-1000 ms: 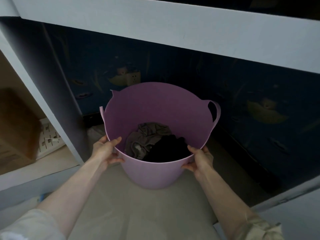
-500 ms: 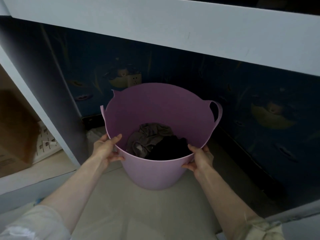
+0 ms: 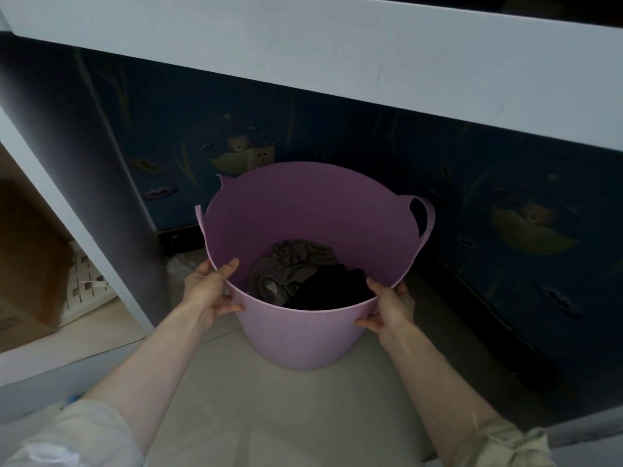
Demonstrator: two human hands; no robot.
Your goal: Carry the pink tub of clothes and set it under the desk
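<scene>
The pink tub (image 3: 303, 335) stands on the pale floor beneath the white desk top (image 3: 337, 52). Inside it lie a grey garment (image 3: 286, 267) and a black one (image 3: 332, 289). My left hand (image 3: 210, 289) grips the near left rim, thumb over the edge. On the near right rim my right hand (image 3: 387, 306) holds on in the same way. A loop handle (image 3: 425, 217) sticks up at the tub's far right; the left handle shows only as a tab.
The desk's white side panel (image 3: 84, 203) rises just left of the tub. Dark blue patterned wallpaper with a wall socket (image 3: 261, 158) runs behind and to the right. A brown cardboard box (image 3: 27, 264) and a white perforated item (image 3: 84, 279) sit left of the panel.
The tub has barely moved under the desk. Both hands keep the same grip on the rim; the view has shifted slightly.
</scene>
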